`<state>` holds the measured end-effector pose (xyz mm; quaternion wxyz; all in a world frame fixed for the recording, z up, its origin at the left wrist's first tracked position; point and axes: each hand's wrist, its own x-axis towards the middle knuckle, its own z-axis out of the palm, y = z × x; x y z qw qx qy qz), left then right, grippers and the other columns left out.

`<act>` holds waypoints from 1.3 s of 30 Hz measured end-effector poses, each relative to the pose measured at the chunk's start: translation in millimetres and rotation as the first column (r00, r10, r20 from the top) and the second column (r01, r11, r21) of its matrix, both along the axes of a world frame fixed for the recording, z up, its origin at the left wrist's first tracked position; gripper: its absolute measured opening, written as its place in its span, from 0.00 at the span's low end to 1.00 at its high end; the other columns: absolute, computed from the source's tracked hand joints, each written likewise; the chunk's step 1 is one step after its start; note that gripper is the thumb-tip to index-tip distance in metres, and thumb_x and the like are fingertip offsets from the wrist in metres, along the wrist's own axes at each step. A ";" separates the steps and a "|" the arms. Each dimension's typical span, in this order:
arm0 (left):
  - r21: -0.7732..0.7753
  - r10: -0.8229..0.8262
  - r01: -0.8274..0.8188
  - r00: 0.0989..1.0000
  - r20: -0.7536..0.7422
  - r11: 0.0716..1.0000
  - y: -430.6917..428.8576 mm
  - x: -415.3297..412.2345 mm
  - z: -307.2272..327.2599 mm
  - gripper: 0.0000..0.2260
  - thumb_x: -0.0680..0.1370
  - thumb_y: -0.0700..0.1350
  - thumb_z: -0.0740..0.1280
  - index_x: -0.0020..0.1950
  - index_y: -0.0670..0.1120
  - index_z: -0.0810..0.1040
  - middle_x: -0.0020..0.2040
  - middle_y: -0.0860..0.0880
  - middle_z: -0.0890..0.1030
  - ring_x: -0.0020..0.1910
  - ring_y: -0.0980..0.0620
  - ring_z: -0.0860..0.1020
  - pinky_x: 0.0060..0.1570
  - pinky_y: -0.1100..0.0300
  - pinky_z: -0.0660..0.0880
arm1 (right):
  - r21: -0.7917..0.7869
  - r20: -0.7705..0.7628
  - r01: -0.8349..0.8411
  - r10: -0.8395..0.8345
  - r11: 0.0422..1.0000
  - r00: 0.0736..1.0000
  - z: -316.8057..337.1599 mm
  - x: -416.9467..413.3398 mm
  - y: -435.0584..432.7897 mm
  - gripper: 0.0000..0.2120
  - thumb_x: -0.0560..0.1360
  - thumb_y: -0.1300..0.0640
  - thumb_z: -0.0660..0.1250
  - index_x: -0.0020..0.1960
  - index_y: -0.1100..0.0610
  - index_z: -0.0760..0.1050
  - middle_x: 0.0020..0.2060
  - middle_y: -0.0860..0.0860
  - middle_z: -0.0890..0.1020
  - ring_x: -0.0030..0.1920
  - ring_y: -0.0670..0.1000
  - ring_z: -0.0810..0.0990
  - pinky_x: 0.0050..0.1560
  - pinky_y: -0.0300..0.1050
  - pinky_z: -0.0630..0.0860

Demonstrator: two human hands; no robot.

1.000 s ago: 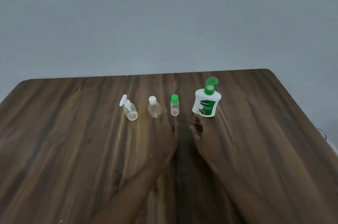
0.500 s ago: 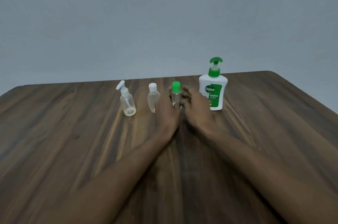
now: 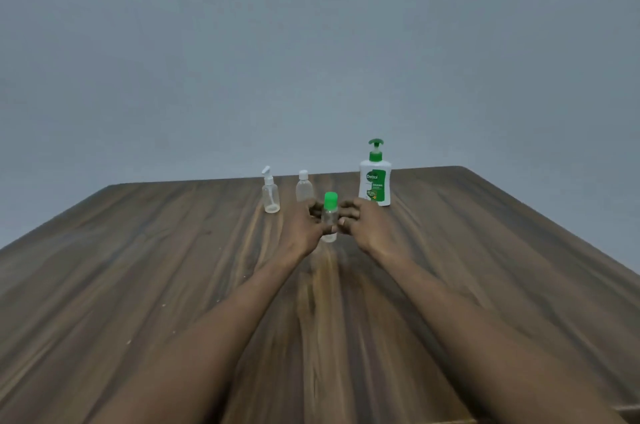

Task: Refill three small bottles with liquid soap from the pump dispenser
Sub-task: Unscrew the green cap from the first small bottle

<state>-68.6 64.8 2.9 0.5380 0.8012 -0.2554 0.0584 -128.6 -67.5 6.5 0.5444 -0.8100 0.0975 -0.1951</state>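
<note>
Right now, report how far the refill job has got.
Done: nothing, all three small bottles look empty and capped. In hand: both hands, left hand and right hand, hold the green-capped bottle. Left: the spray-top bottle, the white-capped bottle, and pumping from the dispenser.

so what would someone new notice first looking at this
Probably the two hands, left hand and right hand, closed around the small green-capped bottle at mid-table. Next, the white pump dispenser with its green pump, standing just behind the right hand. Two clear bottles, a spray-top bottle and a white-capped bottle, stand to its left on the dark wooden table.
</note>
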 end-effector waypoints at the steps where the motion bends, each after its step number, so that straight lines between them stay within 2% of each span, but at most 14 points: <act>1: 0.003 0.001 -0.001 1.000 -0.003 1.000 2.5 -5.0 -3.0 0.15 0.67 0.32 0.78 0.51 0.39 0.80 0.46 0.43 0.84 0.45 0.48 0.82 0.43 0.63 0.77 | 0.010 0.000 0.001 -0.001 1.000 1.000 -3.4 -4.0 3.1 0.20 0.77 0.77 0.62 0.69 0.72 0.71 0.61 0.66 0.81 0.62 0.62 0.81 0.63 0.58 0.79; 6: 0.051 0.041 -0.042 0.999 0.009 0.998 7.0 -10.3 -5.1 0.13 0.66 0.34 0.79 0.46 0.42 0.80 0.40 0.50 0.80 0.41 0.51 0.78 0.39 0.65 0.73 | -0.059 0.027 0.027 -0.026 0.998 0.999 -13.3 -2.3 8.6 0.19 0.77 0.74 0.64 0.68 0.69 0.74 0.59 0.63 0.83 0.61 0.59 0.82 0.65 0.58 0.78; 9: 0.051 0.064 -0.063 0.998 -0.005 0.997 4.0 3.1 -10.1 0.14 0.65 0.34 0.80 0.47 0.41 0.81 0.43 0.45 0.83 0.45 0.45 0.82 0.46 0.53 0.79 | -0.098 0.027 0.051 -0.049 0.994 0.998 -22.0 12.3 4.6 0.19 0.77 0.72 0.66 0.67 0.65 0.76 0.58 0.59 0.85 0.60 0.55 0.83 0.64 0.56 0.79; 11: 0.035 0.065 -0.064 0.998 -0.023 0.997 2.2 11.0 -18.0 0.15 0.66 0.33 0.79 0.49 0.41 0.81 0.45 0.45 0.84 0.47 0.44 0.83 0.51 0.50 0.81 | -0.103 0.016 0.040 -0.039 0.994 0.999 -28.3 20.6 4.4 0.19 0.77 0.72 0.66 0.66 0.64 0.76 0.58 0.58 0.85 0.60 0.53 0.83 0.65 0.54 0.78; 14: -0.007 0.064 -0.064 0.997 -0.038 0.998 0.6 19.7 -29.1 0.16 0.66 0.34 0.79 0.52 0.41 0.83 0.46 0.45 0.86 0.47 0.48 0.84 0.51 0.52 0.81 | -0.108 0.001 0.050 -0.050 0.993 0.999 -35.2 28.8 5.2 0.19 0.77 0.73 0.65 0.67 0.65 0.75 0.60 0.58 0.84 0.62 0.54 0.82 0.65 0.50 0.78; 17: -0.037 0.044 -0.044 0.999 -0.012 0.998 -0.7 29.3 -36.4 0.14 0.66 0.36 0.79 0.51 0.43 0.84 0.42 0.50 0.86 0.41 0.57 0.83 0.44 0.58 0.81 | -0.133 0.012 0.067 -0.066 0.989 0.998 -38.1 34.3 4.0 0.19 0.77 0.73 0.64 0.67 0.66 0.75 0.59 0.60 0.84 0.61 0.55 0.82 0.64 0.52 0.78; 18: -0.041 0.036 -0.036 0.999 0.000 0.999 -1.5 32.4 -39.6 0.14 0.67 0.36 0.79 0.51 0.43 0.83 0.42 0.50 0.85 0.41 0.56 0.83 0.45 0.56 0.81 | -0.141 0.005 0.066 -0.066 0.988 0.998 -39.1 34.3 3.0 0.19 0.77 0.73 0.65 0.68 0.67 0.74 0.60 0.59 0.83 0.62 0.54 0.82 0.65 0.52 0.78; 21: -0.049 0.031 -0.030 0.999 0.022 0.998 -3.4 36.9 -48.3 0.14 0.69 0.37 0.78 0.53 0.41 0.82 0.44 0.45 0.85 0.45 0.44 0.84 0.49 0.45 0.81 | -0.122 -0.033 0.036 -0.040 0.992 0.999 -45.2 34.6 2.5 0.21 0.79 0.73 0.63 0.71 0.68 0.71 0.64 0.60 0.81 0.66 0.54 0.80 0.68 0.52 0.75; 24: -0.061 0.048 -0.045 0.998 0.045 0.997 -5.3 36.6 -50.2 0.10 0.72 0.40 0.76 0.50 0.43 0.81 0.42 0.46 0.84 0.42 0.45 0.83 0.47 0.43 0.80 | -0.157 -0.039 0.048 -0.055 0.986 0.998 -48.6 36.4 5.3 0.22 0.79 0.72 0.63 0.73 0.66 0.70 0.65 0.58 0.80 0.67 0.53 0.79 0.70 0.49 0.73; 27: -0.066 0.074 -0.068 0.993 0.090 0.996 -7.6 32.3 -50.0 0.06 0.74 0.45 0.73 0.45 0.46 0.78 0.36 0.48 0.81 0.37 0.49 0.81 0.42 0.44 0.79 | -0.184 -0.015 0.170 -0.176 0.968 0.984 -41.6 39.9 -1.1 0.20 0.79 0.68 0.67 0.70 0.62 0.74 0.62 0.55 0.83 0.63 0.51 0.81 0.64 0.39 0.74; 30: -0.097 0.085 -0.078 0.994 0.062 0.992 -9.0 29.3 -48.6 0.05 0.75 0.46 0.72 0.45 0.46 0.78 0.35 0.51 0.80 0.34 0.51 0.80 0.41 0.46 0.79 | -0.137 0.009 0.351 -0.353 0.926 0.936 -24.1 50.2 -31.5 0.19 0.76 0.66 0.70 0.66 0.62 0.75 0.58 0.55 0.83 0.59 0.55 0.82 0.58 0.44 0.75; 33: -0.117 0.060 -0.056 0.998 0.029 0.992 -9.9 30.1 -49.0 0.06 0.75 0.44 0.73 0.48 0.45 0.79 0.37 0.51 0.80 0.35 0.52 0.79 0.43 0.46 0.80 | -0.175 -0.012 0.426 -0.435 0.888 0.901 0.9 65.7 -80.6 0.28 0.73 0.62 0.76 0.69 0.64 0.70 0.64 0.59 0.79 0.64 0.58 0.78 0.55 0.46 0.73; 36: -0.116 0.055 -0.055 0.998 -0.007 0.992 -9.0 31.9 -48.7 0.05 0.74 0.40 0.74 0.45 0.43 0.79 0.37 0.47 0.82 0.38 0.45 0.82 0.46 0.44 0.80 | -0.186 -0.049 0.398 -0.414 0.898 0.909 16.5 86.2 -123.0 0.44 0.72 0.57 0.79 0.79 0.64 0.58 0.76 0.60 0.68 0.74 0.60 0.69 0.69 0.52 0.69; 39: -0.090 0.036 -0.041 0.998 -0.052 0.995 -7.0 34.0 -47.7 0.08 0.72 0.37 0.75 0.42 0.47 0.78 0.39 0.46 0.84 0.42 0.43 0.84 0.49 0.44 0.80 | -0.071 -0.098 0.256 -0.262 0.964 0.960 14.6 108.6 -146.8 0.50 0.72 0.58 0.80 0.82 0.61 0.51 0.80 0.59 0.61 0.78 0.59 0.64 0.76 0.57 0.64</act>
